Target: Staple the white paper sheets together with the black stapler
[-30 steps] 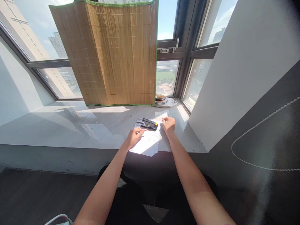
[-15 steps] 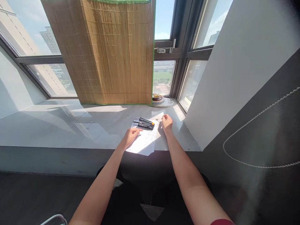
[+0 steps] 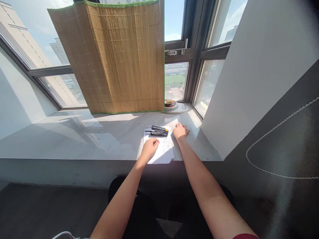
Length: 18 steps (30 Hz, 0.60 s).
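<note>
A black stapler (image 3: 159, 134) with an orange spot at its right end lies on white sheets of paper (image 3: 163, 154), its two long arms spread a little apart. The sheets carry dark writing or print on their right side. Just below the stapler, over the paper, is my left hand (image 3: 149, 148), its fingers curled in and pressed together; whatever they pinch, if anything, is hidden. My right hand (image 3: 180, 131) rests on the sill just right of the sheets. Its fingers are bent closed, and anything in them is too small or hidden to make out.
The white windowsill (image 3: 124, 146) ends at a front edge near the paper. A hanging bamboo blind (image 3: 124, 63) covers part of the window. Stacked plates (image 3: 178, 108) stand by the glass at the back right. A beaded cord (image 3: 264, 137) loops at the right wall.
My left hand has lifted from the paper's left edge and moved right, its fingers now curled in. My right hand has lowered and turned on the sill. The camera view has shifted slightly.
</note>
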Available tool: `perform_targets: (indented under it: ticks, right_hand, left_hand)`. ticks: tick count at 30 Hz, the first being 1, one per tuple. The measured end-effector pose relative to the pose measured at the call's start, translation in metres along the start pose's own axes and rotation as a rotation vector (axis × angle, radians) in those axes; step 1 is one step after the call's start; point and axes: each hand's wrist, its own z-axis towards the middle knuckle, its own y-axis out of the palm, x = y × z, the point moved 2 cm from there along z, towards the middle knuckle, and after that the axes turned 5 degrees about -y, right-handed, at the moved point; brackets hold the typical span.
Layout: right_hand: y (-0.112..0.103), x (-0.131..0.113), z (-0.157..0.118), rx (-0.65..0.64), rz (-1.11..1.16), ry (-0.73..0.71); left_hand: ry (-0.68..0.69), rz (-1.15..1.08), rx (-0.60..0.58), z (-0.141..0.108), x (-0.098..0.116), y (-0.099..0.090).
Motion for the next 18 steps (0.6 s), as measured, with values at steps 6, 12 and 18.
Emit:
perform_targets:
  ticks: [6, 12, 18]
  right_hand:
    - [-0.008, 0.002, 0.006, 0.128, 0.116, 0.301]
    - [-0.01, 0.009, 0.005, 0.228, 0.223, 0.364]
    - [-0.011, 0.012, 0.005, 0.258, 0.212, 0.339]
  left_hand:
    - [-0.021, -0.082, 0.191, 0.017, 0.004, -0.018]
    - [-0.097, 0.156, 0.353, 0.102, -0.037, -0.082]
    - [-0.208, 0.476, -0.009, 0.15, -0.083, -0.072]
